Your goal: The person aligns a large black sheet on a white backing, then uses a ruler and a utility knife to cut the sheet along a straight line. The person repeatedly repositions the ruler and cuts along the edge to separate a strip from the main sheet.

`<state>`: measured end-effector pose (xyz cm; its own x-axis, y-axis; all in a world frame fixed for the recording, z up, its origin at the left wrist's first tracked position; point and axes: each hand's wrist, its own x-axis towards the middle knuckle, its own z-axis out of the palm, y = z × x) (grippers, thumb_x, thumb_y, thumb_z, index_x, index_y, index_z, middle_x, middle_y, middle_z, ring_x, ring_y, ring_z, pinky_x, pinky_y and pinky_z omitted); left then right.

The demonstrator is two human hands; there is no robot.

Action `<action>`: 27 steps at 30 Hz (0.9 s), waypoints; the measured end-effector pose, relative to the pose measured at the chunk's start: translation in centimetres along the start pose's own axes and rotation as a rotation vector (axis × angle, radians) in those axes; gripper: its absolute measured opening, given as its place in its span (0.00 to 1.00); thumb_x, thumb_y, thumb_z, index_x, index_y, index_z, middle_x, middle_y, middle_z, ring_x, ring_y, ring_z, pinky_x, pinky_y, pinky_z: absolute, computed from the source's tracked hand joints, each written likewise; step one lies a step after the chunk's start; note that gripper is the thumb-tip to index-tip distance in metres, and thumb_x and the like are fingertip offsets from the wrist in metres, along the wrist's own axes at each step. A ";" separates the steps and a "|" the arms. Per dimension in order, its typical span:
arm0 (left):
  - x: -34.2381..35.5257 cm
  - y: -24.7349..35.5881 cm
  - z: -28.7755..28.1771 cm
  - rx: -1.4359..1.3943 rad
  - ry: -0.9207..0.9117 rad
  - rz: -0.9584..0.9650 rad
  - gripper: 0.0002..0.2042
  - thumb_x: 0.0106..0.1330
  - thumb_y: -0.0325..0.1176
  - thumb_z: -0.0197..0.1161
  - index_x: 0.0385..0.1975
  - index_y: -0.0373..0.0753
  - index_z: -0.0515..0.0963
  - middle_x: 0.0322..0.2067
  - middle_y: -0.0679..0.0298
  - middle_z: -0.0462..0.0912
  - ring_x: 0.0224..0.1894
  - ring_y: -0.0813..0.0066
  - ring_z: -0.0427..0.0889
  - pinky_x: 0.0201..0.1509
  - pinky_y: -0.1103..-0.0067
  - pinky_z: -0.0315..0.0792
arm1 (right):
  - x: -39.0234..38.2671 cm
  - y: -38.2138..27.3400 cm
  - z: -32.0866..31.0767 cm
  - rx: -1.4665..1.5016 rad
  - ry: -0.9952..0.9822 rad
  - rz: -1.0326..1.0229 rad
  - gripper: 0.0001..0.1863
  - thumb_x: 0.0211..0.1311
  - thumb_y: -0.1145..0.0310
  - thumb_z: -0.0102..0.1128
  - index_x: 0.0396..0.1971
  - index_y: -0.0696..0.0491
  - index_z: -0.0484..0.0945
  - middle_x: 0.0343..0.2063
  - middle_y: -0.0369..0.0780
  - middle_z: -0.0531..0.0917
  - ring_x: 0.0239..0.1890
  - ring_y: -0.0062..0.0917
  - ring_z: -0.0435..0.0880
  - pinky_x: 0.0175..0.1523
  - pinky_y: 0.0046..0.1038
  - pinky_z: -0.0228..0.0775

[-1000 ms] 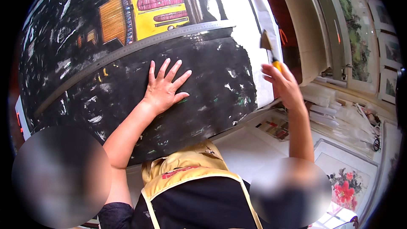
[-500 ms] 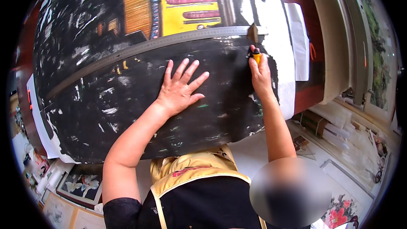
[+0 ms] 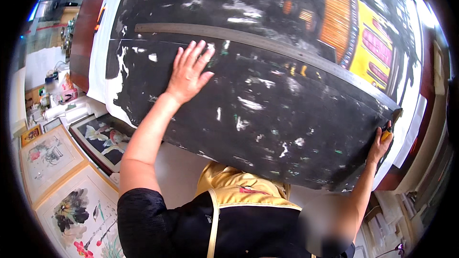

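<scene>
Left hand (image 3: pixel 187 77) shifted leftward across painting (image 3: pixel 296 124), palm down, grip released, right hand (image 3: pixel 378 149) clenched around yellow-handled tool (image 3: pixel 385 135)

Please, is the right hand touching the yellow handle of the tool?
Touching. The head view shows the right hand gripping the yellow handle between thumb and fingers, with no gap visible.
</scene>
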<state>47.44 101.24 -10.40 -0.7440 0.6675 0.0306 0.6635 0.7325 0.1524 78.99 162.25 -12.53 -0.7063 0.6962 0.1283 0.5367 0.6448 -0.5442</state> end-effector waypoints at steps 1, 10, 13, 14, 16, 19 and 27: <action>-0.5 -2.1 -0.2 -0.018 0.015 -0.007 0.31 0.71 0.47 0.58 0.73 0.51 0.62 0.74 0.59 0.58 0.77 0.53 0.54 0.78 0.52 0.46 | 0.1 0.8 -0.3 -0.031 -0.015 0.017 0.24 0.74 0.64 0.61 0.64 0.56 0.70 0.53 0.37 0.78 0.49 0.23 0.72 0.60 0.23 0.62; 0.4 -12.6 -5.3 -0.158 0.010 0.041 0.19 0.57 0.28 0.71 0.49 0.39 0.75 0.47 0.58 0.75 0.53 0.55 0.75 0.60 0.64 0.69 | 0.3 1.9 -0.5 0.003 -0.066 0.023 0.24 0.77 0.63 0.55 0.67 0.55 0.68 0.63 0.41 0.75 0.62 0.28 0.72 0.68 0.28 0.57; 1.7 -13.6 -6.0 -0.236 -0.111 0.032 0.19 0.55 0.27 0.72 0.44 0.40 0.73 0.43 0.59 0.74 0.50 0.56 0.74 0.59 0.66 0.68 | 0.3 1.9 -0.3 -0.010 -0.070 0.032 0.25 0.77 0.62 0.55 0.67 0.56 0.68 0.63 0.41 0.75 0.62 0.28 0.72 0.69 0.28 0.57; 2.0 -13.8 -6.0 -0.231 -0.137 0.029 0.19 0.55 0.27 0.72 0.43 0.40 0.72 0.42 0.60 0.73 0.50 0.57 0.74 0.59 0.66 0.68 | 0.4 1.9 -0.4 -0.020 -0.077 0.043 0.25 0.77 0.62 0.55 0.67 0.56 0.68 0.63 0.42 0.75 0.62 0.28 0.72 0.69 0.28 0.57; 2.6 -14.0 -6.1 -0.220 -0.193 0.027 0.19 0.54 0.28 0.73 0.42 0.40 0.70 0.40 0.61 0.73 0.49 0.57 0.73 0.59 0.66 0.66 | 0.4 2.0 -0.2 -0.039 -0.073 0.049 0.24 0.77 0.62 0.54 0.67 0.56 0.68 0.63 0.42 0.75 0.61 0.28 0.72 0.68 0.27 0.57; 3.0 -14.5 -6.1 -0.223 -0.228 0.038 0.19 0.54 0.28 0.73 0.40 0.41 0.68 0.39 0.61 0.72 0.48 0.58 0.73 0.59 0.66 0.65 | 0.4 2.2 -0.1 0.006 -0.078 0.046 0.24 0.77 0.62 0.54 0.67 0.56 0.68 0.62 0.41 0.75 0.61 0.27 0.73 0.68 0.27 0.58; 3.1 -16.9 -6.6 -0.289 -0.248 0.008 0.10 0.58 0.31 0.68 0.32 0.40 0.72 0.32 0.64 0.73 0.43 0.64 0.74 0.53 0.70 0.66 | 0.5 1.8 -0.1 0.012 -0.076 0.020 0.22 0.77 0.63 0.55 0.64 0.57 0.70 0.60 0.39 0.76 0.56 0.24 0.72 0.65 0.25 0.59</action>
<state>33.40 90.04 -6.36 -0.6737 0.7108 -0.2020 0.5930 0.6832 0.4261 79.64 163.82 -13.34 -0.7285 0.6829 0.0543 0.5459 0.6265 -0.5563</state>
